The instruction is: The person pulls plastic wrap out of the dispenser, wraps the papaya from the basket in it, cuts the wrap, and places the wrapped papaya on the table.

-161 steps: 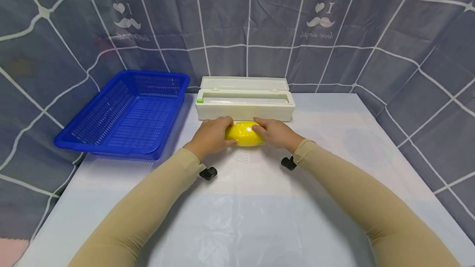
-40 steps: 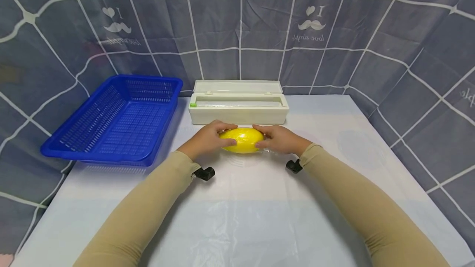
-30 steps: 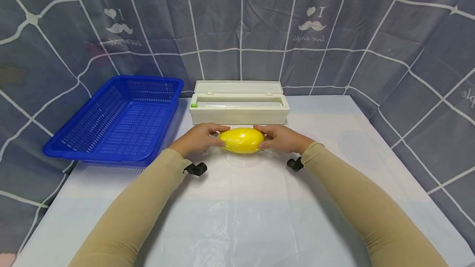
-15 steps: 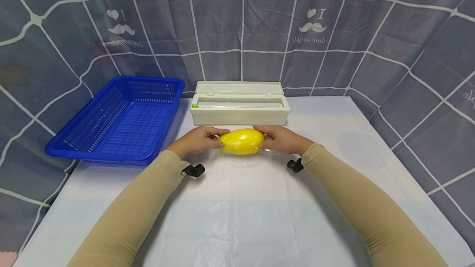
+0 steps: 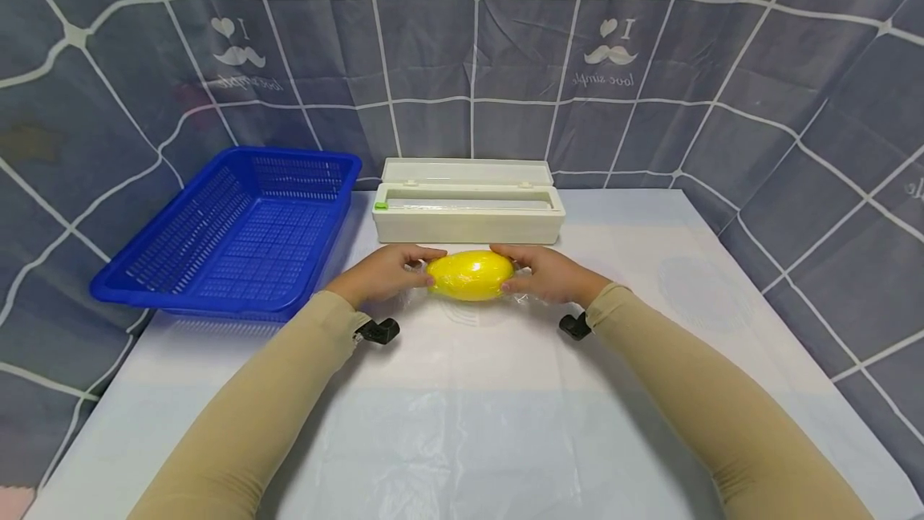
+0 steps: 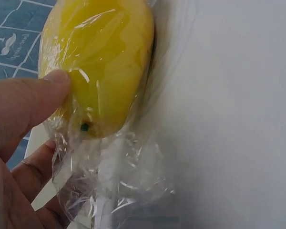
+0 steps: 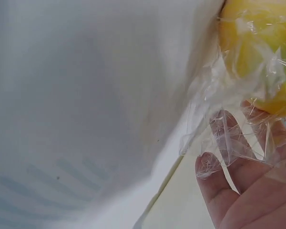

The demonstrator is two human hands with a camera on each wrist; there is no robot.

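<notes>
A yellow mango (image 5: 471, 275) wrapped in clear cling film lies lengthwise at the middle of the table, before the white box. My left hand (image 5: 386, 271) holds its left end, the thumb in front and a finger behind. On the other end, my right hand (image 5: 552, 273) has its thumb and index finger. In the left wrist view a crumpled tail of cling film (image 6: 128, 171) hangs past the mango's dark green stem tip. The right wrist view shows more loose film (image 7: 229, 136) bunched across the right fingers. The mango's underside is hidden.
Behind the mango stands a white cling film dispenser (image 5: 469, 225), its lid raised and a green slider at the left. A blue perforated basket (image 5: 216, 303) sits at the left. A grey grid-patterned curtain (image 5: 433, 46) surrounds the table (image 5: 476, 424) at the back and sides.
Since the earlier frames both hands have moved apart from over the mango to its ends; the left hand slid left most recently. Over the last half second almost nothing differs.
</notes>
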